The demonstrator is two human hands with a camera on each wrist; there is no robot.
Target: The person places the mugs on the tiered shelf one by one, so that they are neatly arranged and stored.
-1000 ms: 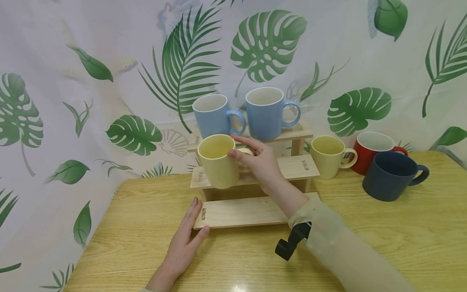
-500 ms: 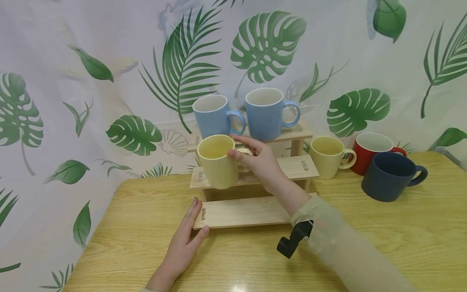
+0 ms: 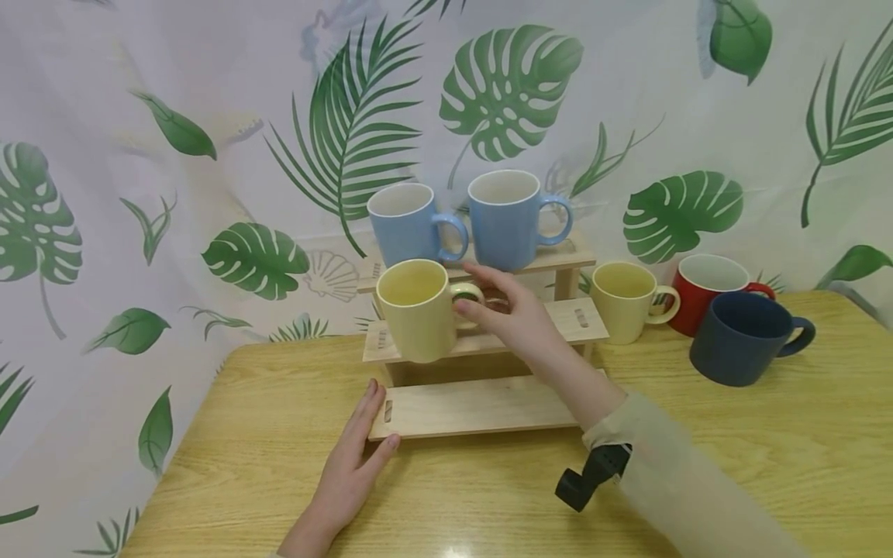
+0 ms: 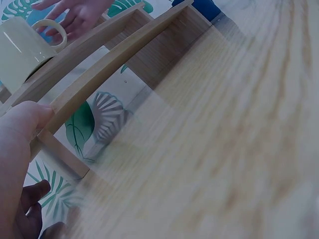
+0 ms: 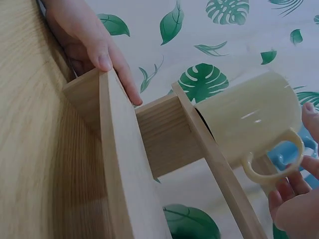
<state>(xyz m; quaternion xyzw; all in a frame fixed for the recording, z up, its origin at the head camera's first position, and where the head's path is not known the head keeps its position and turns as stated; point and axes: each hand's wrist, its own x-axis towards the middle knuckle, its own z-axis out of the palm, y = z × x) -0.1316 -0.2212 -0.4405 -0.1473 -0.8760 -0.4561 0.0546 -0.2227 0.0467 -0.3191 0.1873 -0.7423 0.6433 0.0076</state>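
Note:
A pale yellow mug (image 3: 416, 314) stands upright on the middle step of a three-step wooden display rack (image 3: 481, 408), toward its left end. My right hand (image 3: 523, 314) is just right of that mug, its fingers loosely bent beside the handle (image 5: 273, 162) and not wrapped round it. Whether a fingertip still touches the handle I cannot tell. At the bottom step's left end rests my left hand (image 3: 349, 469), thumb against the front edge and straight fingers along the side. Two light blue mugs, a left one (image 3: 405, 225) and a right one (image 3: 505, 221), stand on the top step.
Right of the rack, on the wooden table (image 3: 279, 434), are a second yellow mug (image 3: 621, 306), a red mug (image 3: 705, 298) with a white inside, and a dark blue mug (image 3: 739, 341). A leaf-patterned cloth (image 3: 174, 62) hangs close behind the rack.
My right hand has let go of the yellow mug's handle and drawn back slightly to the right. The mug keeps its place on the middle step. My left hand stays put.

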